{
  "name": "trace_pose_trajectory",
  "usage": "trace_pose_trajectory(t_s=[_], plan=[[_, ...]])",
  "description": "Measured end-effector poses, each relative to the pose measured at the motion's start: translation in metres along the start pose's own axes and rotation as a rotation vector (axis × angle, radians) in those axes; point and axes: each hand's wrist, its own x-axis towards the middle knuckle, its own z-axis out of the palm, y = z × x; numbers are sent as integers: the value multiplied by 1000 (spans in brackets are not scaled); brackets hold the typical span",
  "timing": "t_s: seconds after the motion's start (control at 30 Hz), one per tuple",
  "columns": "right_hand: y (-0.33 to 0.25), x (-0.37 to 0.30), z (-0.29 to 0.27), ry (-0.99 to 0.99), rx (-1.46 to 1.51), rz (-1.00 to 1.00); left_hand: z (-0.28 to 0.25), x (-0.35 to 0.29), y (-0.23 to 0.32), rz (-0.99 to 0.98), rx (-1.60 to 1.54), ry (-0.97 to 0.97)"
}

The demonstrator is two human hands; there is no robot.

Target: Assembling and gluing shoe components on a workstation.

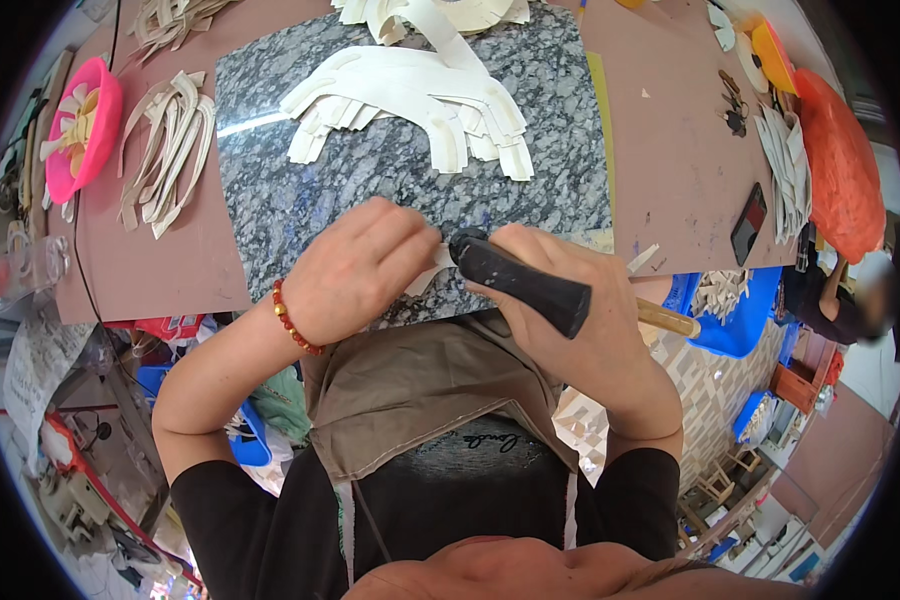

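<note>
Both hands meet at the near edge of the granite slab [370, 190]. My right hand [570, 310] is closed around a black hammer [525, 280] with a wooden handle, its head down by a small cream strip [428, 272]. My left hand [355, 265] pinches that strip flat on the stone. Fingertips that close could catch a blow, I judge, or the strip could skid. It looks thin, pale and flexible.

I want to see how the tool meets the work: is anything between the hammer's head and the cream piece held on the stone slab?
Nothing visible. The right hand brings the black hammer head right against the cream piece, pinned by the left hand on the granite slab.
</note>
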Motion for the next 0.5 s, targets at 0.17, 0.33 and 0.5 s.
trace_pose_trajectory(t_s=[0.17, 0.33, 0.5], plan=[[7, -4, 3, 36, 65, 49, 1, -9, 9, -209, -33, 112], [14, -3, 5, 66, 56, -13, 6, -15, 11, -184, -59, 140], [9, 1, -1, 146, 38, -59, 4, -14, 17, -102, 106, 84]])
